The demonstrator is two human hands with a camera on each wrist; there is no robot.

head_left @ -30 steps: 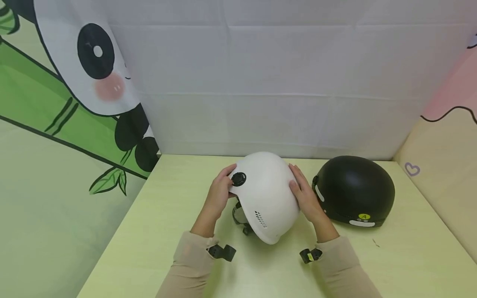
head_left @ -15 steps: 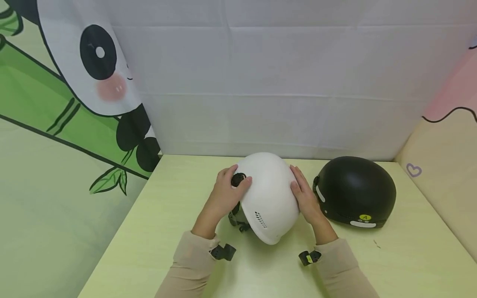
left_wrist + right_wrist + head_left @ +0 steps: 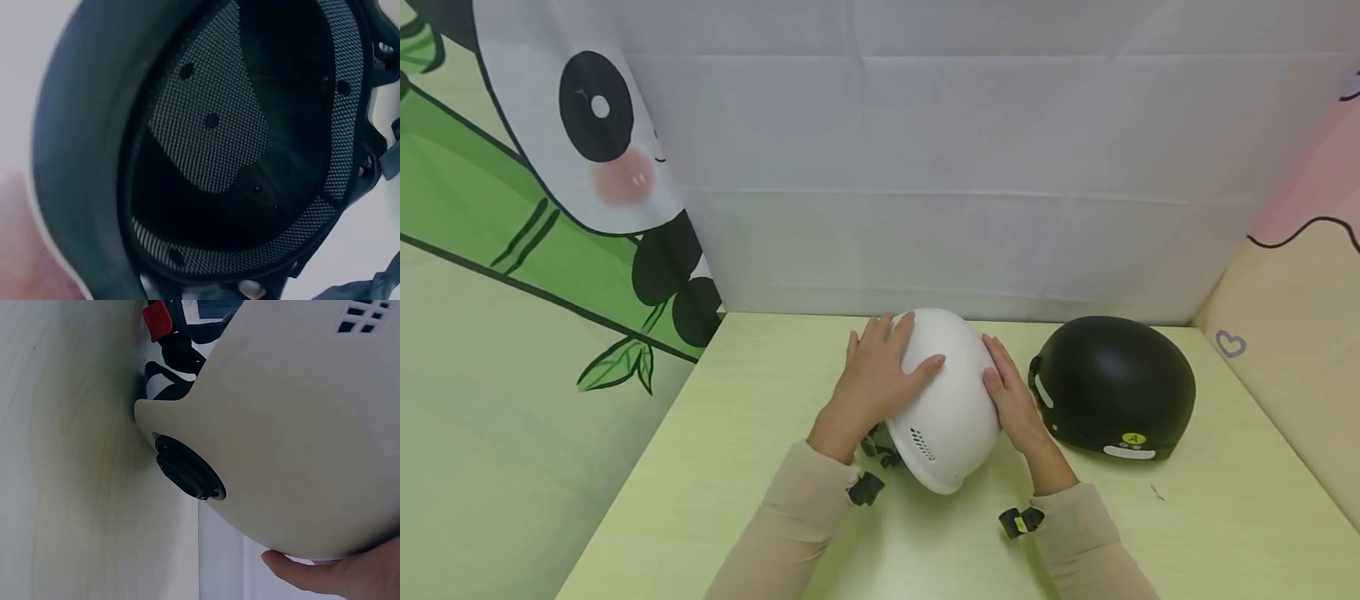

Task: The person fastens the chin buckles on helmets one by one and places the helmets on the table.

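A white helmet stands tilted on the table, its small vent slots facing me. Across its upper left side lies my left hand, fingers spread and thumb out over the shell. My right hand rests along the right side with straight fingers. The left wrist view looks into the helmet's dark padded lining, with a blurred bit of hand at the lower left. In the right wrist view a round black knob sits on the shell, and a red buckle hangs on black straps.
A black helmet with a yellow sticker sits just right of my right hand. The pale table ends at a white cloth backdrop. A printed panda panel stands on the left, a cream and pink one on the right.
My left hand has slid from the white helmet's left edge up and rightward over the shell, spreading its fingers and covering the black knob. The right hand and both helmets stay nearly still.
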